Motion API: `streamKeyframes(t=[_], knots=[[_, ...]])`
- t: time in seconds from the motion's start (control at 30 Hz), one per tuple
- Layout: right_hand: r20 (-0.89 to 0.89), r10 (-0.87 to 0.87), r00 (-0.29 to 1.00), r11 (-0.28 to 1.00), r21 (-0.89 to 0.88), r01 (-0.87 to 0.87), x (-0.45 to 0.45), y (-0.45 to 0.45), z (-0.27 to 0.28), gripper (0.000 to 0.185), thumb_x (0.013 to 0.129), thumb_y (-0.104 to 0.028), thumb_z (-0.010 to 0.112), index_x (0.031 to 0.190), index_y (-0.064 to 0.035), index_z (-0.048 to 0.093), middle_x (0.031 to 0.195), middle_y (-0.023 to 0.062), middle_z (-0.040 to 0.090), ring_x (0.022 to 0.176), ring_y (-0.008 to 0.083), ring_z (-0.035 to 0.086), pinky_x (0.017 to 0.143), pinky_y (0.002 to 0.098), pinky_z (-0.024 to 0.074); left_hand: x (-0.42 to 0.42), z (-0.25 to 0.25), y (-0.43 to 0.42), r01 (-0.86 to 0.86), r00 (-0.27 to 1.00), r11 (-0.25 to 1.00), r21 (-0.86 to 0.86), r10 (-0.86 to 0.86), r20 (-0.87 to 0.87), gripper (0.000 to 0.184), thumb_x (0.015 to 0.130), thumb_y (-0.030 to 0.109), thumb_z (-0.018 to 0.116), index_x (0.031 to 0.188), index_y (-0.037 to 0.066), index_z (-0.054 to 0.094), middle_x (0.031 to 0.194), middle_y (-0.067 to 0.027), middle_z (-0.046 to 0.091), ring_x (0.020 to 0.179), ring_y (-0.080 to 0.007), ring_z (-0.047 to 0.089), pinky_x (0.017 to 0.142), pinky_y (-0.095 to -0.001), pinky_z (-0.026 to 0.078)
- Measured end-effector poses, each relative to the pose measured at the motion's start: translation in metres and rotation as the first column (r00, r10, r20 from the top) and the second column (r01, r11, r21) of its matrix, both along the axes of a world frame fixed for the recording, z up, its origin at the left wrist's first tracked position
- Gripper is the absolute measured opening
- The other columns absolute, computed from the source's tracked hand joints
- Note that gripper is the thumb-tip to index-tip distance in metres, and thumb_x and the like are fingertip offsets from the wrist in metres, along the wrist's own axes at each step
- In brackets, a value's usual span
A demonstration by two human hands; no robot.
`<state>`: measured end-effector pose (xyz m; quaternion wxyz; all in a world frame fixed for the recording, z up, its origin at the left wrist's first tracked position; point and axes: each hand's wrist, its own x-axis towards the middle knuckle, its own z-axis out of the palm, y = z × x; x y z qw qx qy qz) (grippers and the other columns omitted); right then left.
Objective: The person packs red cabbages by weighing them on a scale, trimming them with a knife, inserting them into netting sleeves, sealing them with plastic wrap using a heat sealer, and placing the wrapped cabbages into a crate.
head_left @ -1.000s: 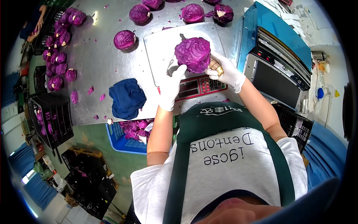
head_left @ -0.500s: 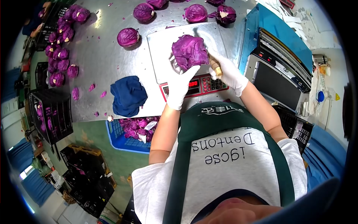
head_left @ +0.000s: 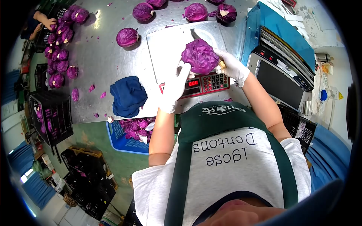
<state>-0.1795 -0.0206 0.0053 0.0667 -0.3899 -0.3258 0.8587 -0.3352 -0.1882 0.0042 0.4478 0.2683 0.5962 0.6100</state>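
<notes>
A red cabbage (head_left: 200, 56) with crinkled outer leaves is held above the steel pan of a digital scale (head_left: 162, 47), whose red display reads 0.00. My left hand (head_left: 178, 83), in a white glove, is curled against the cabbage's left side, thumb toward me. Gloved in white too, my right hand (head_left: 234, 69) supports the cabbage's right side. It also grips what appears to be a knife (head_left: 222, 64); the tan handle end shows by the fingers, and the cabbage hides most of the rest. Left of the scale lies a crumpled dark blue cloth (head_left: 129, 96).
Several red cabbages (head_left: 127, 37) sit on the steel table (head_left: 102, 56), with more piled at its left edge (head_left: 60, 54). A blue basket (head_left: 128, 146) of leaf scraps stands below. A blue-and-black machine (head_left: 279, 56) is at right. Another person's hands (head_left: 45, 22) are far left.
The cabbage has turned and come slightly right and toward me, showing a rounder, crinkled side. My left hand has shifted with it. The other person's hands now reach the far-left pile.
</notes>
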Motion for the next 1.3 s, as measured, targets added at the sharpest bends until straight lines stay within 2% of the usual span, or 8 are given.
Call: streamKeyframes(t=[0.1, 0.3, 0.47, 0.6, 0.67, 0.73, 0.97, 1.3], knots=[[-0.057, -0.003, 0.998, 0.982, -0.187, -0.008, 0.005, 0.003, -0.009, 0.026, 0.1, -0.032, 0.046, 0.108, -0.0094, 0.057, 0.084, 0.0025, 0.063, 0.06, 0.0092, 0.057, 0.043, 0.0213, 0.0409, 0.003, 0.025, 0.003, -0.058, 0.97, 0.976, -0.209, 0.006, -0.242, 0.059, 0.089, 0.023, 0.07, 0.138, -0.001, 0.045, 0.098, -0.0061, 0.058, 0.076, -0.0114, 0.056, 0.072, -0.0238, 0.049], [-0.122, -0.068, 0.99, 0.898, -0.44, 0.007, 0.002, -0.01, -0.018, 0.034, 0.099, -0.045, 0.045, 0.104, -0.0138, 0.059, 0.084, 0.0005, 0.063, 0.057, 0.0092, 0.051, 0.046, 0.0244, 0.0399, 0.011, 0.053, 0.013, -0.191, 0.93, 0.94, 0.283, 0.265, -0.254, 0.054, 0.079, 0.011, 0.077, 0.127, -0.002, 0.055, 0.108, -0.0059, 0.059, 0.092, -0.0126, 0.054, 0.077, -0.024, 0.046], [-0.172, -0.055, 0.984, 0.872, -0.488, -0.037, -0.002, -0.027, 0.001, 0.043, 0.098, -0.052, 0.04, 0.116, -0.0166, 0.056, 0.099, 0.0007, 0.065, 0.075, 0.0125, 0.062, 0.05, 0.0249, 0.0458, 0.008, 0.06, 0.014, -0.099, 0.985, 0.952, 0.289, 0.052, 0.166, 0.046, 0.087, 0.015, 0.066, 0.129, 0.001, 0.054, 0.126, -0.0114, 0.057, 0.117, -0.0214, 0.053, 0.105, -0.0363, 0.037], [-0.153, -0.069, 0.986, 0.869, -0.494, -0.015, 0.0, -0.028, -0.011, 0.04, 0.099, -0.046, 0.039, 0.119, -0.0142, 0.053, 0.103, 0.0038, 0.062, 0.076, 0.0142, 0.061, 0.047, 0.0238, 0.0434, 0.011, 0.066, 0.015, -0.197, 0.94, 0.978, 0.074, 0.167, 0.297, 0.042, 0.088, 0.012, 0.063, 0.127, 0.0, 0.055, 0.127, -0.0102, 0.056, 0.117, -0.0188, 0.052, 0.104, -0.0347, 0.037], [-0.148, 0.023, 0.989, 0.993, -0.109, -0.04, 0.0, -0.037, -0.012, 0.038, 0.1, -0.044, 0.038, 0.118, -0.0139, 0.053, 0.098, 0.0033, 0.061, 0.069, 0.0141, 0.057, 0.046, 0.0233, 0.0413, 0.013, 0.073, 0.014, -0.2, 0.951, 0.976, 0.081, 0.174, 0.254, 0.04, 0.087, 0.011, 0.063, 0.125, 0.0, 0.057, 0.127, -0.009, 0.056, 0.117, -0.0185, 0.051, 0.104, -0.0337, 0.037], [-0.125, -0.1, 0.987, 0.866, -0.5, 0.024, -0.001, -0.034, 0.0, 0.035, 0.101, -0.04, 0.035, 0.115, -0.0125, 0.052, 0.089, 0.0034, 0.058, 0.059, 0.0138, 0.049, 0.042, 0.0223, 0.0369, 0.015, 0.074, 0.013, -0.213, 0.956, 0.972, 0.102, 0.186, 0.226, 0.038, 0.087, 0.01, 0.062, 0.124, 0.0, 0.058, 0.127, -0.0079, 0.055, 0.117, -0.0181, 0.051, 0.104, -0.0329, 0.036], [-0.373, -0.096, 0.923, 0.728, -0.658, -0.19, 0.003, -0.03, -0.021, 0.036, 0.099, -0.036, 0.039, 0.115, -0.0067, 0.051, 0.095, 0.008, 0.059, 0.062, 0.0177, 0.055, 0.042, 0.0236, 0.0392, 0.014, 0.059, 0.016, -0.194, 0.973, 0.972, 0.13, 0.174, 0.148, 0.051, 0.085, 0.01, 0.064, 0.133, -0.001, 0.048, 0.127, -0.0113, 0.053, 0.117, -0.0203, 0.05, 0.101, -0.0329, 0.039], [-0.075, -0.085, 0.993, 0.996, 0.028, 0.088, -0.015, -0.03, 0.011, 0.026, 0.099, -0.035, 0.051, 0.101, -0.0094, 0.055, 0.071, 0.0028, 0.056, 0.05, 0.0108, 0.048, 0.043, 0.0244, 0.0394, 0.009, 0.032, 0.019, -0.06, 0.967, 0.983, 0.172, 0.1, -0.236, 0.105, 0.066, 0.015, 0.086, 0.147, -0.003, 0.021, 0.142, -0.0197, 0.033, 0.129, -0.03, 0.041, 0.109, -0.0396, 0.035]])
